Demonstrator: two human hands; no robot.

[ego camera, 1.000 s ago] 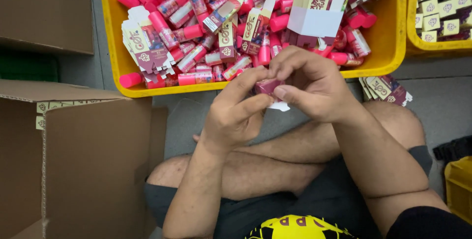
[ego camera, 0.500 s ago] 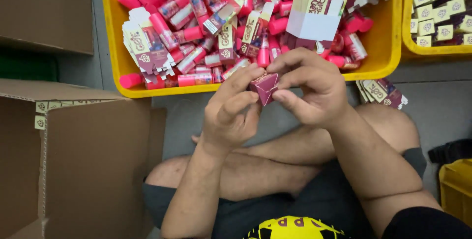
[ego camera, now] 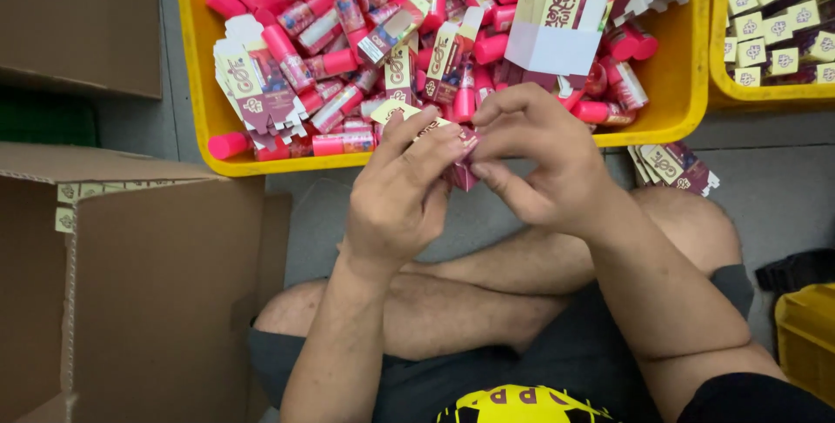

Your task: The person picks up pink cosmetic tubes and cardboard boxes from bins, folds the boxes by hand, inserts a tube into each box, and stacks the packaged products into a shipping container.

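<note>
Both hands, left [ego camera: 402,193] & right [ego camera: 541,158], fingers curled pinching small carton [ego camera: 461,171]

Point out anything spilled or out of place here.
A few flat folded cartons lie on the floor outside the yellow bin, beside the person's knee. Inside the bin, pink tubes are heaped loosely. Nothing looks damaged.

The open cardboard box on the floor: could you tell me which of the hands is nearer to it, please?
Left. The left hand is closer to the cardboard box, which lies to its left; the right hand is further off, beyond the small carton that both hold.
</note>
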